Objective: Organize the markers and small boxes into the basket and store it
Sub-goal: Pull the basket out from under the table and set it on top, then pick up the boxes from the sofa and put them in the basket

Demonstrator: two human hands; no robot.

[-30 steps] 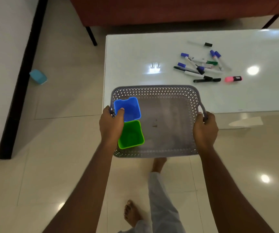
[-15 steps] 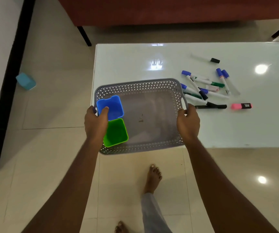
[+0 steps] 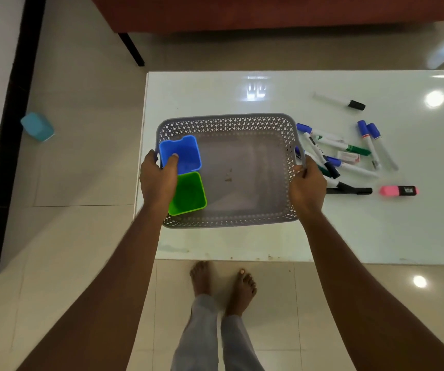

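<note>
So, your basket (image 3: 226, 121) is over the table (image 3: 242, 242), resting or held just above I cannot tell; your left hand (image 3: 158, 180) grips its left rim, thumb hooked into the blue box (image 3: 184, 153), and your right hand (image 3: 308, 186) grips its right handle. Blue box and green box (image 3: 190, 194) already stand inside against the basket's left wall. Left to do: the pile of markers (image 3: 349, 153) just right of the basket, a pink highlighter (image 3: 399, 190) beyond them, one black-capped marker (image 3: 338, 100) farther back, then storing. Their print is too small to read.
</note>
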